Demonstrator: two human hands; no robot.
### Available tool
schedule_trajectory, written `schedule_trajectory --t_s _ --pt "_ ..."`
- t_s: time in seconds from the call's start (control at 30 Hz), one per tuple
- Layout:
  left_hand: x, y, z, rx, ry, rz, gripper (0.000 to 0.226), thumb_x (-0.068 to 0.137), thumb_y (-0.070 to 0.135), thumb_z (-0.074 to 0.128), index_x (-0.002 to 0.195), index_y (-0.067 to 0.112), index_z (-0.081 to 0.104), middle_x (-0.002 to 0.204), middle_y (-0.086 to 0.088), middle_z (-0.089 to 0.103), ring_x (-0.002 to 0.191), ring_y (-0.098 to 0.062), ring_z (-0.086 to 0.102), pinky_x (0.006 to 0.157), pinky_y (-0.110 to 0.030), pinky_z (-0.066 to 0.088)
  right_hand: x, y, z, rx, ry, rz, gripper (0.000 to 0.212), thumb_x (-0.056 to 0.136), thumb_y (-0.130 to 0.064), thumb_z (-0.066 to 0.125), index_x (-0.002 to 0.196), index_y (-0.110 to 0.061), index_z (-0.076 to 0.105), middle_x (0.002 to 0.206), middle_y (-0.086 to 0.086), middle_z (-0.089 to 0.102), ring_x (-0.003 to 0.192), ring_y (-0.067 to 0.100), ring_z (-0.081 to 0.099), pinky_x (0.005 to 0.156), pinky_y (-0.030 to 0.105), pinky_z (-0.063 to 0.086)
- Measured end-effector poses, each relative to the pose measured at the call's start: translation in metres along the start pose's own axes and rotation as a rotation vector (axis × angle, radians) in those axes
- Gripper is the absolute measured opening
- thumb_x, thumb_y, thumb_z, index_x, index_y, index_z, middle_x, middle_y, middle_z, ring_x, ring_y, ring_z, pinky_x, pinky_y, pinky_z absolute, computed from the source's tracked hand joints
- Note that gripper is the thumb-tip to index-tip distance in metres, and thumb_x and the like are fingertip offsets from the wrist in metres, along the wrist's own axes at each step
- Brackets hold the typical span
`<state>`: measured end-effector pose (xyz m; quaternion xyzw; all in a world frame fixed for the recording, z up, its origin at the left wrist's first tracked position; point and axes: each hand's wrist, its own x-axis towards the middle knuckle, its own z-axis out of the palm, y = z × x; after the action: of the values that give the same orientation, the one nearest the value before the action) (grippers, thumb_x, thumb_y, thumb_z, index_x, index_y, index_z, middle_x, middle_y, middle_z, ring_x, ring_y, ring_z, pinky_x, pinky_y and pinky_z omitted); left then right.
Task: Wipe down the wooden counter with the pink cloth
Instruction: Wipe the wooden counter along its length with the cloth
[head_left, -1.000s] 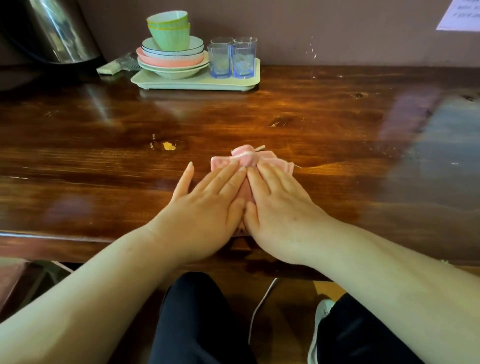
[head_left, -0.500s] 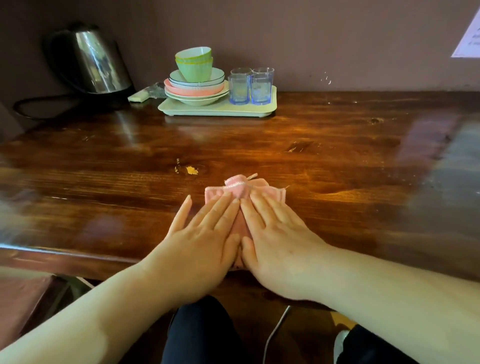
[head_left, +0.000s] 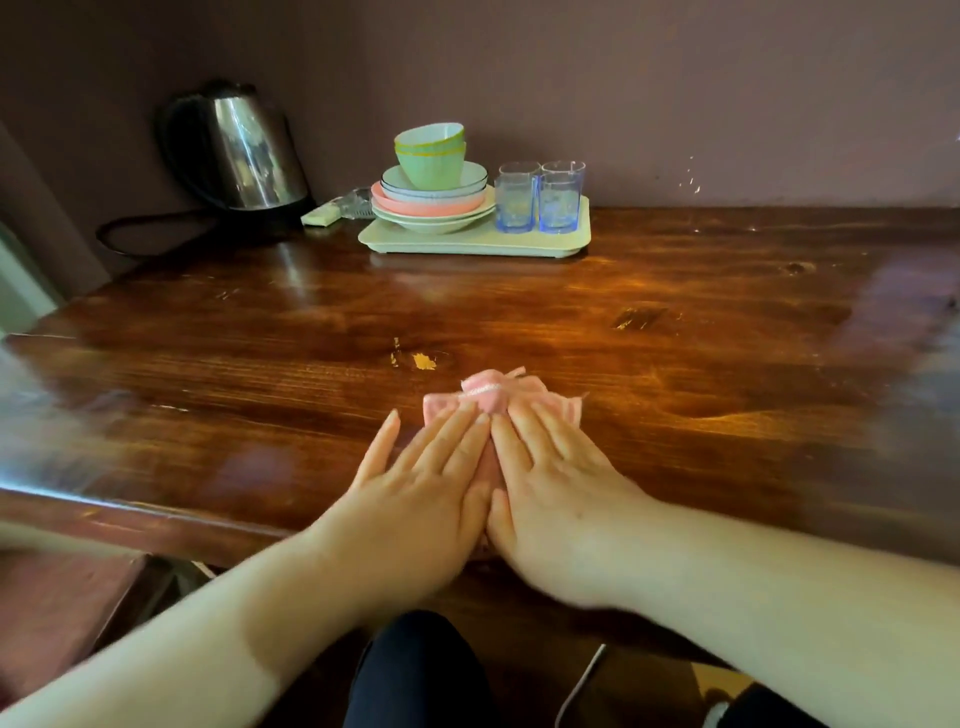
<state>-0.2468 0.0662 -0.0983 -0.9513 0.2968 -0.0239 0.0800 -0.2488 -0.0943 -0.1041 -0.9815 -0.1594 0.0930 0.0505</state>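
A plain mauve wall (head_left: 675, 93) runs behind the dark, glossy counter (head_left: 675, 322), which catches pale sheens of light at 3 and 9 o'clock. At 11 o'clock a steel kettle (head_left: 249, 150) stands against the wall with its black cord (head_left: 145, 228) looped beside it. At 12 o'clock a pale tray (head_left: 582, 228) carries stacked bowls (head_left: 431, 187) and blue glasses (head_left: 540, 200).

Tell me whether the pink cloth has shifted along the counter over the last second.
Yes. The pink cloth, pressed under the left hand and right hand, has slid leftward: its gap to the yellow chip in the counter has narrowed.
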Motion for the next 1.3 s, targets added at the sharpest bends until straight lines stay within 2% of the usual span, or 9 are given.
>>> schedule_trajectory --t_s 0.1,0.27,0.37,0.57,0.7,0.77,0.93,1.17,1.3 --pt "0.036 -0.020 0.003 -0.161 -0.062 -0.185 0.058 0.097 0.042 -0.001 0.152 0.025 -0.011 0.159 0.007 -0.017 0.144 -0.008 -0.018 0.116 -0.050 -0.013 0.031 -0.001 -0.018 0.040 0.033 0.003 0.066 0.104 -0.036 0.017 0.158 -0.010 -0.010 0.165 0.010 -0.018 0.152 0.022 -0.017 0.124 0.043 -0.003" --pt "0.018 -0.025 0.017 -0.089 0.011 -0.082 0.062 0.093 0.046 -0.007 0.151 0.025 -0.010 0.159 0.005 -0.017 0.141 -0.009 -0.022 0.109 -0.044 -0.024 0.026 0.000 -0.003 0.011 -0.006 -0.020 0.070 0.099 -0.043 0.009 0.156 -0.012 -0.015 0.164 0.010 -0.022 0.151 0.024 -0.021 0.124 0.045 -0.003" --pt "0.012 -0.026 0.024 -0.064 0.021 -0.065 0.074 0.084 0.049 -0.018 0.152 0.024 -0.007 0.159 0.004 -0.015 0.143 -0.010 -0.021 0.111 -0.045 -0.021 0.025 -0.001 0.003 0.027 0.014 -0.019 0.076 0.091 -0.047 0.004 0.156 -0.013 -0.014 0.164 0.009 -0.022 0.151 0.023 -0.022 0.123 0.046 -0.004" --pt "0.059 -0.048 0.009 -0.156 -0.113 -0.218 0.056 0.100 0.041 0.006 0.150 0.023 -0.013 0.158 0.007 -0.018 0.143 -0.007 -0.019 0.111 -0.045 -0.020 0.068 -0.002 -0.022 0.056 0.036 -0.004 0.067 0.103 -0.036 0.019 0.158 -0.009 -0.007 0.166 0.010 -0.013 0.152 0.023 -0.013 0.124 0.043 -0.004" --pt "0.028 -0.042 0.029 -0.112 0.050 -0.084 0.067 0.089 0.050 -0.010 0.151 0.025 -0.004 0.159 0.006 -0.014 0.142 -0.007 -0.018 0.102 -0.037 -0.030 0.051 -0.002 -0.001 0.012 0.004 -0.029 0.074 0.093 -0.046 0.006 0.157 -0.012 -0.013 0.164 0.010 -0.019 0.152 0.024 -0.018 0.124 0.046 -0.002" --pt "0.034 -0.049 0.032 -0.125 0.052 -0.115 0.070 0.086 0.052 -0.012 0.151 0.027 -0.006 0.158 0.008 -0.014 0.141 -0.005 -0.018 0.103 -0.036 -0.030 0.058 -0.003 -0.003 0.035 0.018 -0.017 0.077 0.090 -0.046 0.006 0.157 -0.012 -0.012 0.165 0.010 -0.018 0.152 0.024 -0.018 0.124 0.046 -0.004" --pt "0.082 -0.072 0.017 -0.234 -0.132 -0.284 0.057 0.099 0.043 0.007 0.152 0.028 -0.009 0.159 0.009 -0.015 0.144 -0.006 -0.015 0.114 -0.045 -0.018 0.100 -0.003 -0.026 0.055 0.012 0.009 0.067 0.103 -0.038 0.016 0.158 -0.011 -0.009 0.165 0.009 -0.016 0.152 0.023 -0.015 0.124 0.044 -0.005" --pt "0.044 -0.070 0.036 -0.275 0.035 -0.162 0.075 0.081 0.059 -0.006 0.151 0.030 -0.009 0.158 0.016 -0.013 0.136 0.006 -0.019 0.109 -0.039 -0.019 0.078 -0.002 -0.003 0.037 0.042 -0.051 0.077 0.091 -0.048 0.006 0.157 -0.012 -0.011 0.165 0.009 -0.017 0.152 0.022 -0.017 0.123 0.042 -0.008" --pt "0.080 -0.083 0.024 -0.217 -0.092 -0.300 0.057 0.098 0.045 0.005 0.151 0.030 -0.008 0.159 0.012 -0.011 0.145 -0.005 -0.010 0.115 -0.046 -0.017 0.109 -0.010 -0.027 0.034 0.022 -0.003 0.066 0.103 -0.039 0.016 0.159 -0.010 -0.004 0.166 0.011 -0.011 0.153 0.024 -0.011 0.123 0.041 -0.008"
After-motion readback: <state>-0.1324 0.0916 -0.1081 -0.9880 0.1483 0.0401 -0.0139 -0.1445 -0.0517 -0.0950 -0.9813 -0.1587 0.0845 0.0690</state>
